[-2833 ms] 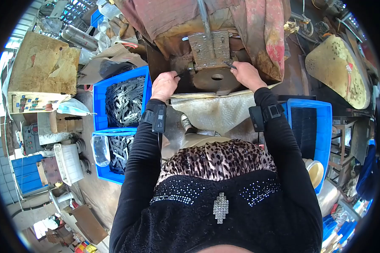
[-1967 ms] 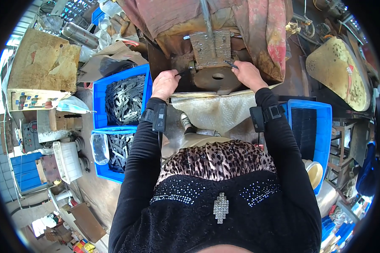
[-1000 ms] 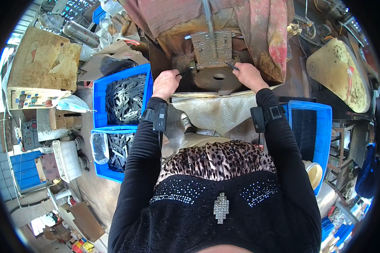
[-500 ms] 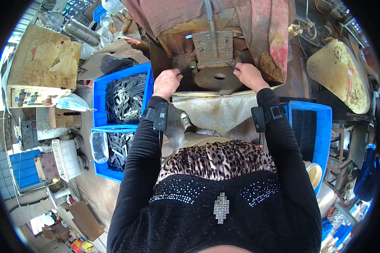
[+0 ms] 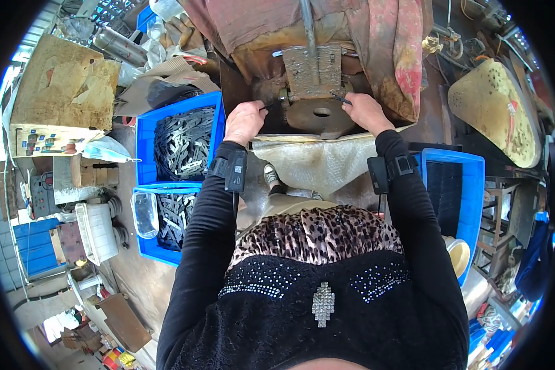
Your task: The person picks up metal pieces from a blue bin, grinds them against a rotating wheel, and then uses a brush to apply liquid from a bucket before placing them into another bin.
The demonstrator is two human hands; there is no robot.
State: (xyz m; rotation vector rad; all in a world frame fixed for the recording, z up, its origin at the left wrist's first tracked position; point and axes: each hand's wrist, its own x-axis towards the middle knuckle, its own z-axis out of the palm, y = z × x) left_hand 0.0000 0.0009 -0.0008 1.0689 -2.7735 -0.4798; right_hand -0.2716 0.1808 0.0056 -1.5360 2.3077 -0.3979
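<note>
At the left side of a wet, brown-stained machine, my left hand (image 5: 245, 122) is closed on a small dark strip (image 5: 267, 106) that pokes out past the fingertips. Opposite it, my right hand (image 5: 365, 113) pinches another dark strip (image 5: 339, 98), its tip by the lower right corner of a wet metal plate (image 5: 314, 69). Between the hands lies a round brown metal disc (image 5: 305, 121) with a hole in its middle. A metal rod (image 5: 308, 31) rises from the plate. The far ends of both strips are hard to make out.
Blue bins (image 5: 139, 148) of loose dark and grey metal strips stand to my left. On the right is another blue bin (image 5: 478, 185) with dark stacked pieces. Stained red cloth (image 5: 401, 55) drapes over the machine. Clear plastic sheeting (image 5: 314, 163) hangs below its front edge.
</note>
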